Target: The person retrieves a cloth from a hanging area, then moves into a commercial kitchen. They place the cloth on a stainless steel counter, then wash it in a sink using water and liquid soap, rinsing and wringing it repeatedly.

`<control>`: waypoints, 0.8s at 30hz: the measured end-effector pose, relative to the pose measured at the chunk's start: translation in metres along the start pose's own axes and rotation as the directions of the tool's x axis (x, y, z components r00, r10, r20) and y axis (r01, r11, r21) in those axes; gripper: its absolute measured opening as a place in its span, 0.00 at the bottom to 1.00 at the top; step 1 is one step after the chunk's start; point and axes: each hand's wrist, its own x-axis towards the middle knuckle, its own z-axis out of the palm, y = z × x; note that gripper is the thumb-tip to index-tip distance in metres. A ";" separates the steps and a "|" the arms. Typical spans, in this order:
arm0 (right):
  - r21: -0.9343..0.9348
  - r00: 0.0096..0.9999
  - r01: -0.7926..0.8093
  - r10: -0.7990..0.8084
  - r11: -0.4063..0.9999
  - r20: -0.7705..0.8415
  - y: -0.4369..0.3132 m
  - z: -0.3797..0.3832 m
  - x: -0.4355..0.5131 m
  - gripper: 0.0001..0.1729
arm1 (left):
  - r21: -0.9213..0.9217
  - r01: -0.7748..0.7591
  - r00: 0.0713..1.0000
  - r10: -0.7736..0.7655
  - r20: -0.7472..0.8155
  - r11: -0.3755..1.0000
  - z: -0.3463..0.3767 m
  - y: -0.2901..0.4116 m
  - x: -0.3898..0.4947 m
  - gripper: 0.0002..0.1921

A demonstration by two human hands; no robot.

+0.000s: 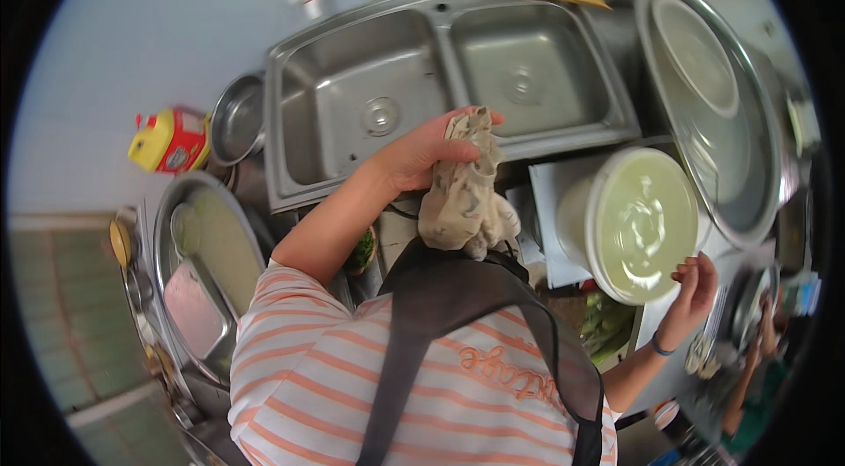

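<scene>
My left hand (429,152) grips a bunched beige patterned cloth (465,202) between thumb and fingers. The cloth hangs down in front of my dark apron (455,307), just short of the double-bowl steel sink (451,70). Off to the right, my right hand (696,288) hovers by the rim of a white bucket (596,215) filled with pale greenish liquid. Its fingers are loosely curled, and I see nothing in them. Whether the fingertips touch the rim cannot be made out.
A large steel basin (769,195) with a white bowl (700,57) stands right. Another basin (162,228) on the left holds liquid and a metal tray (198,307). A yellow-and-red jug (170,139) and steel pot (239,119) flank the sink. A co-worker's arms (759,340) show far right.
</scene>
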 end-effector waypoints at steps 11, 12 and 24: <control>0.387 0.363 0.632 -0.698 0.671 0.617 -0.210 0.468 0.016 0.26 | -0.084 -0.513 0.638 0.314 -0.703 0.854 -0.250 0.086 -0.047 0.15; 0.400 0.360 0.686 -0.761 0.608 0.540 -0.227 0.516 0.016 0.25 | -0.053 -0.551 0.596 0.348 -0.723 0.832 -0.265 0.090 -0.040 0.15; 0.354 0.439 0.002 -0.319 0.935 0.840 -0.190 0.660 0.100 0.18 | -0.223 -0.570 0.646 0.264 -0.716 0.791 -0.326 0.106 0.005 0.13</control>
